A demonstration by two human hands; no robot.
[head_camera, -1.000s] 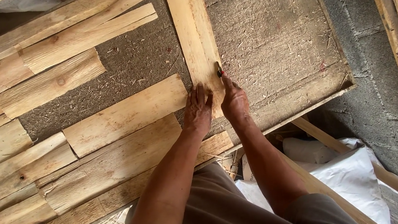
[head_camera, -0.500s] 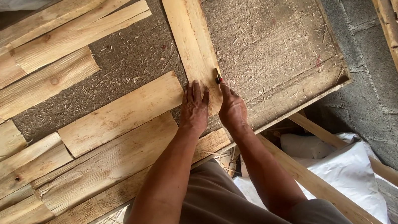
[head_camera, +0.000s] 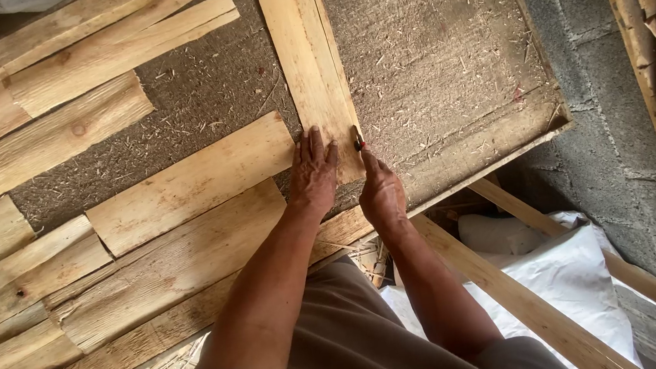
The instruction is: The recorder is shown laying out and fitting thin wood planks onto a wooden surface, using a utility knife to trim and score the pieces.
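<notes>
While left hand (head_camera: 312, 170) presses flat on the upright board (head_camera: 305, 54), right hand (head_camera: 380, 191) pinches a pencil (head_camera: 357, 139) at its 5 o'clock edge; marking step, next needs steady line.

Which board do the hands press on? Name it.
The pale upright board running away from the person, the only one lying lengthwise. The left hand lies flat on its near end; the right hand holds a small tool at its edge.

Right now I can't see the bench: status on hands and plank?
Left hand flat on upright plank, pinning its near end. Right hand grip shut on small marker at plank's right edge. Horizontal board abuts on the left; nothing blocking.
</notes>
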